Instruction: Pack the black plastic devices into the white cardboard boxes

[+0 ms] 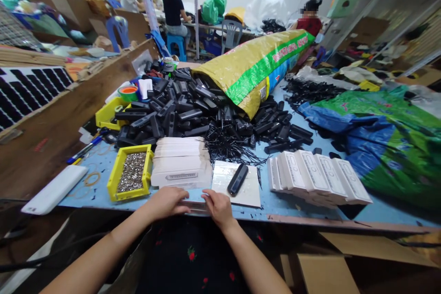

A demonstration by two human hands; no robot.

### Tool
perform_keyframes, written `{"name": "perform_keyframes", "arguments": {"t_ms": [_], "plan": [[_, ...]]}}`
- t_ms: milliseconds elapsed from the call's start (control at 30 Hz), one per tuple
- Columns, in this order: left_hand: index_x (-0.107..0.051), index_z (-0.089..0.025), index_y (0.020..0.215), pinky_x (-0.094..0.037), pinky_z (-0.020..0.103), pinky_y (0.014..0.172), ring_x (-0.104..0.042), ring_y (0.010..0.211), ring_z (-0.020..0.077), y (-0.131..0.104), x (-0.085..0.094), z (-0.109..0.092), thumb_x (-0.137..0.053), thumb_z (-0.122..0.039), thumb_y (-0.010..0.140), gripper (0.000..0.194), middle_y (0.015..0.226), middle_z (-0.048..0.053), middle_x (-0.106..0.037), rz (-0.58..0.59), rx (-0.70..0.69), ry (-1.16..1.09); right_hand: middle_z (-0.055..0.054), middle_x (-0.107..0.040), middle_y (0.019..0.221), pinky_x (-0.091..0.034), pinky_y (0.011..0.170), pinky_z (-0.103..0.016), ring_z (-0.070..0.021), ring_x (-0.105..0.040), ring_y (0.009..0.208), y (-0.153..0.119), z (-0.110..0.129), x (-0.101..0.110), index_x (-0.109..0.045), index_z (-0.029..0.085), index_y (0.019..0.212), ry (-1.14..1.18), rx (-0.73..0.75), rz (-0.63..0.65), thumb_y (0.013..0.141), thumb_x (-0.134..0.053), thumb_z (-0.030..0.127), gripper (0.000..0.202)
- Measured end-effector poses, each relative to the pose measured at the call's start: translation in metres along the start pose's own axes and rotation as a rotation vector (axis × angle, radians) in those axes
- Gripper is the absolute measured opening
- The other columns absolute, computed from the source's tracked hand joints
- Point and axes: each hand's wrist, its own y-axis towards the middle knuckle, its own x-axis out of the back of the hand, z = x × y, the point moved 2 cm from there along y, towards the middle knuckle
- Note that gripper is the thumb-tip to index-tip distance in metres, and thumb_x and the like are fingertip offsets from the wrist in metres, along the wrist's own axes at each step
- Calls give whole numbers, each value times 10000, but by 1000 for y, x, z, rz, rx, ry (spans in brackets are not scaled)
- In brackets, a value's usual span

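Note:
My left hand (pixel 170 202) is at the table's front edge, its thumb and fingers closed in a pinch. My right hand (pixel 218 206) faces it a short gap away, also pinching. Between them stretches a thin, see-through plastic piece (pixel 195 208); its exact kind is unclear. Just behind the hands stands a stack of flat white printed cartons (pixel 181 165). To the right, a single black, elongated plastic device (pixel 238 179) lies on a white board (pixel 253 195). Left of the stack is a yellow bin (pixel 112 190) of small metal parts (pixel 131 172).
Black devices (pixel 172 115) are heaped behind, spilling from a yellow-green woven sack (pixel 234 71), with thin black strips (pixel 223 144) in front. White boxes (pixel 310 174) lean in a row at right. A white power bank-like block (pixel 55 190) lies left. Other people (pixel 174 7) sit behind.

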Motion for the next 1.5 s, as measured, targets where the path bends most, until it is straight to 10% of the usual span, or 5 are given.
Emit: {"name": "perform_keyframes", "arguments": {"t_ms": [233,467,1067,1233,1500], "plan": [[-712,-210,810,-463,307,745,-626,789,237,2,17,-30,-717,-424,619,287,838,35,-701,437,133,-909,-22,-658,704,-437,626,-300,-164,-578,618,63,28,38,-641,245,936,146,153,-162,866,-565,282,110],[-688,-141,883,-469,426,855,-651,877,292,-8,-51,-60,-695,-476,667,398,873,121,-689,62,320,-1812,-77,-625,982,-460,812,-397,-227,-571,922,27,32,64,-559,248,1135,96,123,-234,826,-581,227,310],[-255,-199,1428,-403,400,957,-553,1055,272,0,-7,-45,-795,-387,585,1019,1234,106,-563,-146,-38,-600,-37,-566,941,-388,889,-352,-183,-483,962,15,29,81,-631,207,731,294,20,232,815,-649,312,136],[-490,-239,1226,-408,348,956,-542,1083,226,-5,0,-70,-533,-255,839,390,1242,85,-536,-174,-254,-466,-49,-570,915,-474,692,-265,-154,-561,793,14,16,62,-593,238,1073,903,-425,-68,833,-546,534,384],[63,-177,1453,-474,345,827,-609,907,212,13,-22,-80,-665,-199,666,1072,1118,111,-571,-296,56,-656,-70,-598,1227,-401,1011,-381,-226,-539,1156,24,35,57,-656,244,1133,770,-199,151,860,-549,444,355]]}}
